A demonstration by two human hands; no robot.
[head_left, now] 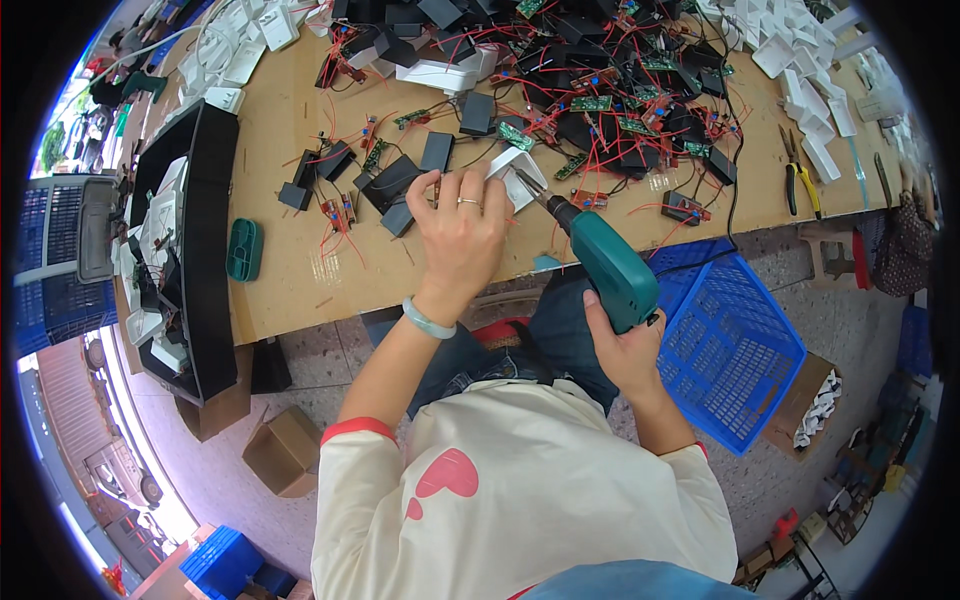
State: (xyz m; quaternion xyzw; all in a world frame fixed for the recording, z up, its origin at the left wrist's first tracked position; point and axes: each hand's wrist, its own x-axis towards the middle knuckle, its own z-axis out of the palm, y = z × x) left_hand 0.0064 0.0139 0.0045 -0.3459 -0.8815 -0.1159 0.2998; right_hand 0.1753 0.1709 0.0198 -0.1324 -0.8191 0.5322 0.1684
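Teal plastic forms the body of the electric screwdriver (pixel 612 270) gripped in the right hand (pixel 625 345), fingers wrapped tight around its handle, its bit angled up and left onto a small white plastic housing (pixel 517 175). That housing lies at the near edge of the wooden table (pixel 290 290), pinned under the fingertips of the left hand (pixel 462 235), which is curled over it from above. Just beyond lie black boxes (pixel 437 152), green circuit boards (pixel 590 103) and a tangle of red wires (pixel 600 60). A blue plastic crate (pixel 735 350) sits on the floor just right of the person's knees, and yellow-handled pliers (pixel 800 180) rest on the table well off to the right.
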